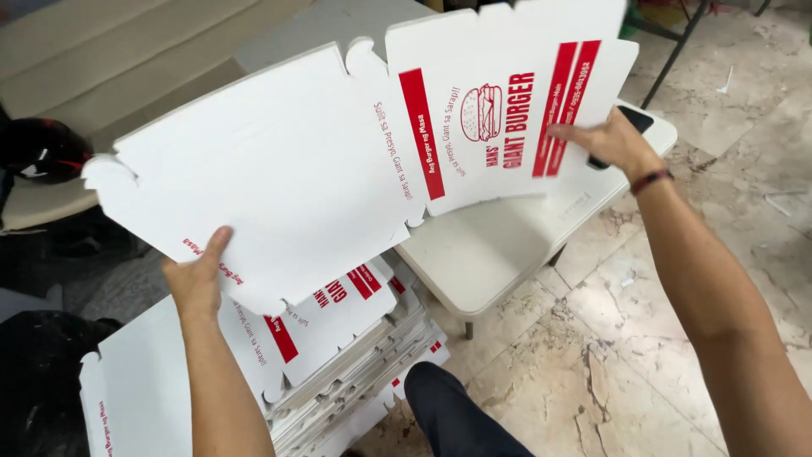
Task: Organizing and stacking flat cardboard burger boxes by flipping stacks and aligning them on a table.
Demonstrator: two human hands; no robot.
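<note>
Two bare forearms and a trousered knee, seen from above.

No sleeves on either arm, both uncovered from elbow to fingertips; left hand (pixel 199 279) without rings, watch or band. On the wrist behind the right hand (pixel 613 140), a thin dark cord bracelet with a reddish strand (pixel 651 178), worn snug. Lower centre, one knee in dark navy fabric trousers (pixel 452 415), plain and unmarked.

The flat box blank (pixel 338 161) is smooth white cardboard with matt red print, as is the stack of blanks (pixel 338 355) below it. The tabletop (pixel 499 245) looks like smooth off-white plastic. The floor (pixel 677 322) is polished, veined marble with a soft sheen.
</note>
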